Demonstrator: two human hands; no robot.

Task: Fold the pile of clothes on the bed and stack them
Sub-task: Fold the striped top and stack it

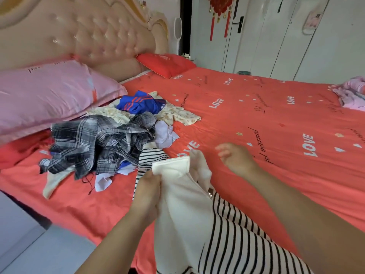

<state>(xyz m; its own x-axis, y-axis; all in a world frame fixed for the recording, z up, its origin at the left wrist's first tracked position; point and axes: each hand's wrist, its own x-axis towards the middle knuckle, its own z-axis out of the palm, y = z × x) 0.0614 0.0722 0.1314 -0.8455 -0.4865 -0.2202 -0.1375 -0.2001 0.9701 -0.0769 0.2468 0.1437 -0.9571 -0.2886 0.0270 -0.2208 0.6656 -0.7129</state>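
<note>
The wide bed in its coral-red sheet printed with "LOVE" (256, 115) shows no folded stack anywhere, so I judge the job barely begun. The long pink satin pillow (49, 95) is my marker. Just in front of it lies the loose pile: a crumpled grey-and-black plaid shirt (98, 143), behind that a blue sports garment with red stripes (138, 103), a cream floral-print piece (177, 113) and a small white cloth (165, 133), none of them folded.

Well forward of the pillow, nearest me, is the one piece in hand, a cream garment with black-striped panels (185, 204). My left hand (147, 192) has a closed grip on its cream hem or cuff. My right hand (237, 157) hovers beside it, fingers loose, its grip holding nothing that I can see.

That right hand is blurred. The garment's lower part runs off the bottom edge, so its shape is unclear. The plaid shirt hides what lies under it. Far across from the pillow, a pink bundle (353, 95) is cut off at the edge.
</note>
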